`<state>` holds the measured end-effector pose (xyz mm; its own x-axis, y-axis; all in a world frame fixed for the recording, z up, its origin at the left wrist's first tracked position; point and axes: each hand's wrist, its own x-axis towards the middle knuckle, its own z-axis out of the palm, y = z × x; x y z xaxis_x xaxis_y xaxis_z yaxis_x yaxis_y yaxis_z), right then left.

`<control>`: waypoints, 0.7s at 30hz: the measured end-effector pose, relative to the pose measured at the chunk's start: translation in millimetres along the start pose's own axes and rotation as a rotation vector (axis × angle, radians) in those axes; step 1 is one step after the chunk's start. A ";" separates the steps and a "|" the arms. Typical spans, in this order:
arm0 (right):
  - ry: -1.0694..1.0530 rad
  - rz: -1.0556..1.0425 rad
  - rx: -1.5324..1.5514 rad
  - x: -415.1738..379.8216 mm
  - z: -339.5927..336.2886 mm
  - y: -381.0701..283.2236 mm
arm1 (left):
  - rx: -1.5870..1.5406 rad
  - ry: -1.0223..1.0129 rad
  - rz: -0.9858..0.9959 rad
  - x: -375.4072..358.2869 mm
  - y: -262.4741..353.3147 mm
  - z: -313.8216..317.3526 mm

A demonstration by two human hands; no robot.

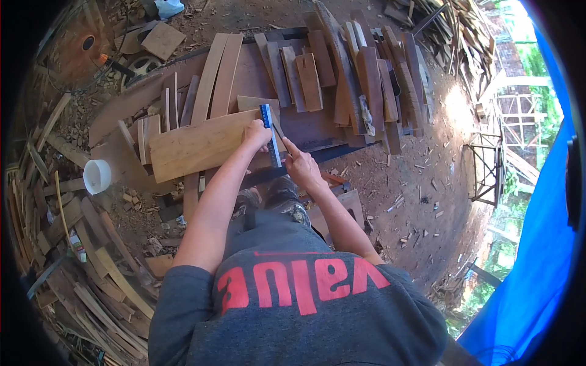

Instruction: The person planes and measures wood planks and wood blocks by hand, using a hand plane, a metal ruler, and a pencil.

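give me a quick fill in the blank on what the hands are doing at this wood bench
1. The left hand presses a blue ruler onto a pale ____.
2. The right hand holds a thin ____ against the ruler's edge.
3. On the ground, left of the plank, stands a ____ cup.
4. The grey shirt bears ____ lettering.

Missing words: plank; pencil; white; red
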<state>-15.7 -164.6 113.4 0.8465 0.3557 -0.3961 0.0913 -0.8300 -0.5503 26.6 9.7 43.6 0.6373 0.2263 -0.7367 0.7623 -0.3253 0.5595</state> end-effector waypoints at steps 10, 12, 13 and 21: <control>-0.122 0.021 0.041 -74.6 4.7 29.9 | -0.015 0.023 0.055 -0.3 -4.8 0.8; -0.178 -0.057 0.074 -98.1 8.7 57.3 | -0.034 0.025 0.073 -4.1 -9.0 -1.5; -0.134 -0.038 0.120 -110.1 4.4 59.2 | -0.114 0.010 0.129 -8.1 -13.4 -3.5; -0.010 0.173 0.110 -135.7 -21.0 75.7 | -0.506 0.160 0.425 -4.4 -111.2 -19.8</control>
<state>-112.6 -284.8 141.0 0.8392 0.2163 -0.4990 -0.1135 -0.8277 -0.5496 -58.7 63.1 -7.8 0.8725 0.3193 -0.3698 0.3757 0.0452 0.9256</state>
